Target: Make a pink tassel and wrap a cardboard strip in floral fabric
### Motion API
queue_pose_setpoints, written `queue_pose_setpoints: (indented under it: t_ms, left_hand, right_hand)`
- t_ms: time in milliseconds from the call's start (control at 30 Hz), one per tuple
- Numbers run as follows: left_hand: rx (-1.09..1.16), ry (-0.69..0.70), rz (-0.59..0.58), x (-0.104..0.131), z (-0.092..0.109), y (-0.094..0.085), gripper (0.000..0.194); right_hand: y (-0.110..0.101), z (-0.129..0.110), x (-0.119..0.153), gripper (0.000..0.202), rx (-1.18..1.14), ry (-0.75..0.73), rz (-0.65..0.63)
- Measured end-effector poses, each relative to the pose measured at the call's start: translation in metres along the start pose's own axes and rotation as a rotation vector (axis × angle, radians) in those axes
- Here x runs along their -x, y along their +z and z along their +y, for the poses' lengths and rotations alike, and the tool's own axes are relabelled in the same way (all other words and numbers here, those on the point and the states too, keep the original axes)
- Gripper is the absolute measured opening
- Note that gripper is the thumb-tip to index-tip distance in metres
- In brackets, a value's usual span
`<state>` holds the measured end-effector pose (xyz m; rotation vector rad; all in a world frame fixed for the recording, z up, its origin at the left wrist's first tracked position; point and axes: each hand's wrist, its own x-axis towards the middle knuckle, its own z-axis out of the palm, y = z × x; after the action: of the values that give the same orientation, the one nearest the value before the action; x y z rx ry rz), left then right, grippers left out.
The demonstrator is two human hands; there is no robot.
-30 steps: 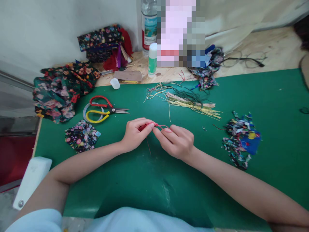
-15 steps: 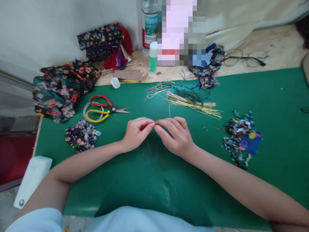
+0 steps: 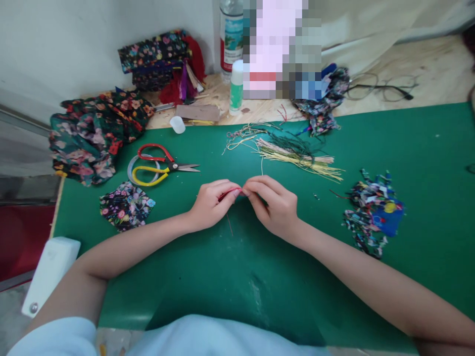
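Note:
My left hand [image 3: 211, 205] is closed around a small red piece, seemingly a bundle of red thread [image 3: 238, 190], mostly covered by the fingers. A thin thread end hangs below that hand over the green mat [image 3: 208, 282]. My right hand [image 3: 273, 205] pinches the other end of the red thread, its fingertips close to the left thumb. Left of the hands lie scissors [image 3: 172, 167] with one red and one yellow handle, and a floral fabric piece [image 3: 126, 206]. Beyond the right hand is a bundle of pale and green cords [image 3: 300, 158].
Crumpled floral fabric [image 3: 85, 148] lies at the far left. A glue stick [image 3: 236, 91], its white cap [image 3: 177, 124], a water bottle [image 3: 232, 42] and glasses [image 3: 386, 90] are at the back. Fabric scraps [image 3: 367, 217] lie on the right.
My right hand has drawn slightly right, and its fingers are now pinched more tightly together. A little more red shows between the hands. The left hand has barely moved.

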<state>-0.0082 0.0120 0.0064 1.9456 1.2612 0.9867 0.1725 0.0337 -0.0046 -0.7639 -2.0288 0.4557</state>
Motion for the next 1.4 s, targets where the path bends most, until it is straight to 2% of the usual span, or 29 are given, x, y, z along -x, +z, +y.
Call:
queue_pose_setpoints:
  t_ms: [167, 700, 933, 1133, 1400]
  left_hand:
    - [-0.05, 0.069, 0.022, 0.0008, 0.0011, 0.0018, 0.023]
    - [0.005, 0.102, 0.069, 0.0004, -0.0018, 0.0035, 0.019]
    - [-0.033, 0.096, 0.119, 0.0006, -0.0006, 0.0027, 0.021]
    - [-0.036, 0.15, 0.187, 0.002, -0.0019, 0.0053, 0.019]
    - [-0.05, 0.103, 0.233, 0.003, -0.0035, 0.0095, 0.022]
  right_hand:
    - [-0.0012, -0.0026, -0.0034, 0.014, -0.066, 0.083, -0.008]
    - [-0.0043, -0.0023, -0.0066, 0.014, -0.211, 0.331, -0.079]
    - [-0.0008, -0.0026, -0.0037, 0.015, -0.224, 0.268, -0.112]
    - [0.0006, -0.0041, -0.0023, 0.016, -0.193, 0.191, -0.122]
    - [0.0026, -0.0037, -0.0006, 0.014, -0.182, 0.229, -0.129]
